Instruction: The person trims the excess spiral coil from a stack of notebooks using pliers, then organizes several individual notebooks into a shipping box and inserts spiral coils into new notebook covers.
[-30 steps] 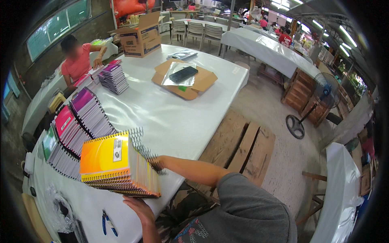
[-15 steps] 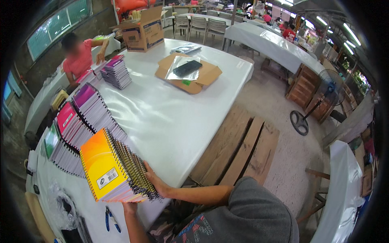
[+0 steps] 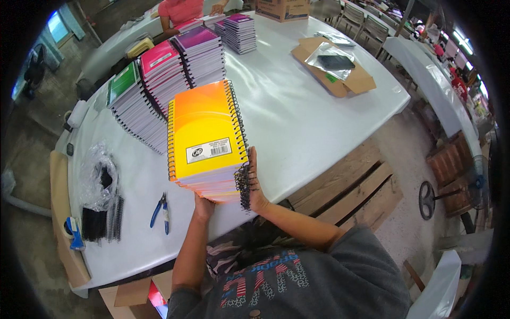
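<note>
Between my two hands is a thick stack of yellow-orange spiral notebooks (image 3: 204, 127), with black coils along both long sides. My left hand (image 3: 204, 206) grips the stack from below at its near end, its fingers mostly hidden under it. Against the coils on the right side presses my right hand (image 3: 257, 183). Just beyond stand stacks of green notebooks (image 3: 126, 85), pink notebooks (image 3: 162, 66) and purple notebooks (image 3: 199, 48), side by side. On the table to the left of my left hand lie blue-handled pliers (image 3: 161, 213).
Black coils (image 3: 103, 220) and clear plastic wrap (image 3: 97, 170) lie on the white table (image 3: 287, 138) at left. Farther back are a smaller notebook stack (image 3: 239, 34) and flattened cardboard (image 3: 355, 81) under a dark flat object (image 3: 337, 62). A person (image 3: 180, 9) sits across the table.
My view has swung left and down, so the table shifts right in the picture. Both hands still hold the yellow-orange stack, which now appears more squarely in front of me.
</note>
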Action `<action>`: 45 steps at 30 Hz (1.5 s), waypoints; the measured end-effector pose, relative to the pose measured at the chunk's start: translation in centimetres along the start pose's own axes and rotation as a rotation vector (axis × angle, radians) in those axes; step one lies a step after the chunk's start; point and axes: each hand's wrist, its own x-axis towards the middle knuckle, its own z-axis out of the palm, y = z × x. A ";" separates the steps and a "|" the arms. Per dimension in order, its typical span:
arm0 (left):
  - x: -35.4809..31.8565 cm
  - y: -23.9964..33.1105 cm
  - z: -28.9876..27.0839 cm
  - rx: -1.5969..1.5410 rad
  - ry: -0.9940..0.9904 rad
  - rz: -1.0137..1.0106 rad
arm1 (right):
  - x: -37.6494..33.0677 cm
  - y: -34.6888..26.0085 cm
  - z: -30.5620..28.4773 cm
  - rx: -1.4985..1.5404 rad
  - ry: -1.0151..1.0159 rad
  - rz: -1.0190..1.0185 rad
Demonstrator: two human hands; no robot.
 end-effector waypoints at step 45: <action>-0.2 16.6 12.7 0.294 -0.096 0.591 | 6.0 -13.3 7.6 -0.492 -0.093 -0.690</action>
